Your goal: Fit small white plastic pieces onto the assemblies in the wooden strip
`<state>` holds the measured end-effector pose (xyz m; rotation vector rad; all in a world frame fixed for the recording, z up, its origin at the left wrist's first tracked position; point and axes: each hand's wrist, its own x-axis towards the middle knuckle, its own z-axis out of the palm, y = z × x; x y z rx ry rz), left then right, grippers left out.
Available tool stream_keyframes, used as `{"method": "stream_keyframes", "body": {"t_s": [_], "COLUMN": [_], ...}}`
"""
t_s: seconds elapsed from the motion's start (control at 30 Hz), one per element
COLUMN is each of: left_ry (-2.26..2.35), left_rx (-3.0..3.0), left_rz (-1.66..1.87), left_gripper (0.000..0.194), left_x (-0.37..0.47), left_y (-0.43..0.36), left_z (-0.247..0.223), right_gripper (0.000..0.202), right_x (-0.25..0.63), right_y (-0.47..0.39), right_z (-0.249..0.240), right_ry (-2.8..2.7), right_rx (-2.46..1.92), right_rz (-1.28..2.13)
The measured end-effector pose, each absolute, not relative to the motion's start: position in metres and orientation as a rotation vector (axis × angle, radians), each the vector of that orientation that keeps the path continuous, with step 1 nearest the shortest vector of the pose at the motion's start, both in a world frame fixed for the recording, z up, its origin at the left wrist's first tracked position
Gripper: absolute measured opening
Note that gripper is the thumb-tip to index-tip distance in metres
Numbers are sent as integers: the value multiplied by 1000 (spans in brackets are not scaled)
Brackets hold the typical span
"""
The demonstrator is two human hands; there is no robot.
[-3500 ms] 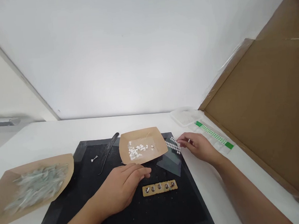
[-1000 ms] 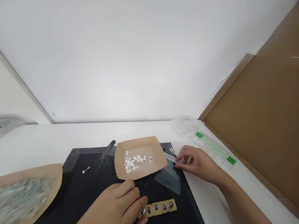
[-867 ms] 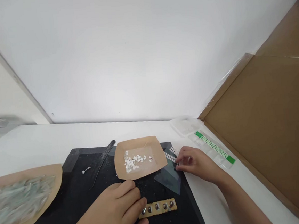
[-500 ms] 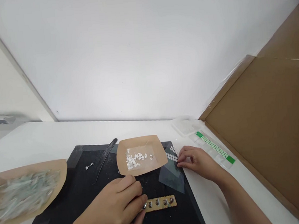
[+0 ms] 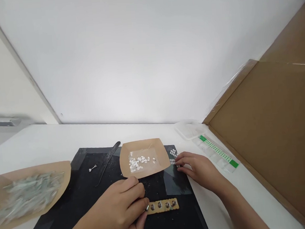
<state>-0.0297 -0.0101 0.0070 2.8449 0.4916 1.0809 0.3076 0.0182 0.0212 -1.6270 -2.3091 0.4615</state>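
My left hand (image 5: pixel 120 210) is closed in a pinch over the black mat, gripping a small shiny metal piece (image 5: pixel 147 208) whose other end is hidden by the fingers. Just beside these fingertips lies a yellowish strip (image 5: pixel 163 206) with several small dark metallic pieces set along it. At the mat's right edge, my right hand (image 5: pixel 197 167) has its fingers bent together at the small white oval stickers (image 5: pixel 172 161), which lie in rows on a clear sheet. Whether a sticker is between those fingertips is hidden.
A cardboard tray (image 5: pixel 162 152) with loose white ovals sits behind my hands. On the left stands a larger tray (image 5: pixel 66 172) of clear packets. A black curved tool (image 5: pixel 107 164) and a small metal part (image 5: pixel 92 168) lie on the mat (image 5: pixel 79 199). A green-striped plastic case (image 5: pixel 217 151) lies right.
My right hand has shifted slightly left over the white stickers, its fingers still bent. The left hand keeps its pinch beside the strip. The whole view has moved a little.
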Motion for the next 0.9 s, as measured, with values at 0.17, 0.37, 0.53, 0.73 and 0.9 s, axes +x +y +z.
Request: {"method": "stream_keyframes", "body": {"t_s": [0.17,0.37,0.53,0.73,0.9], "left_ry": [476,446,438,431,417], "left_rx": [2839,2820,2827,2828,2821], "left_rz": [1065,1030,1026,1008,1030], "left_gripper": [18,17,17,16,17], "left_x": [-30,-32,-33,-33,-33], "left_y": [-9,-8,-9,-9,-9], "left_z": [7,5,5,4,5], "right_gripper": [15,18,15,21,19], "right_x": [305,306,304,297,293], "right_y": [19,21,22,18,16], "right_z": [14,13,16,11,8], "right_ry": [-2281,-2175,-2255,-2322,-2359], "right_rx": [-1627,-1706,-1694,-1718,-1720], "right_rz": [455,494,438,251,169]}}
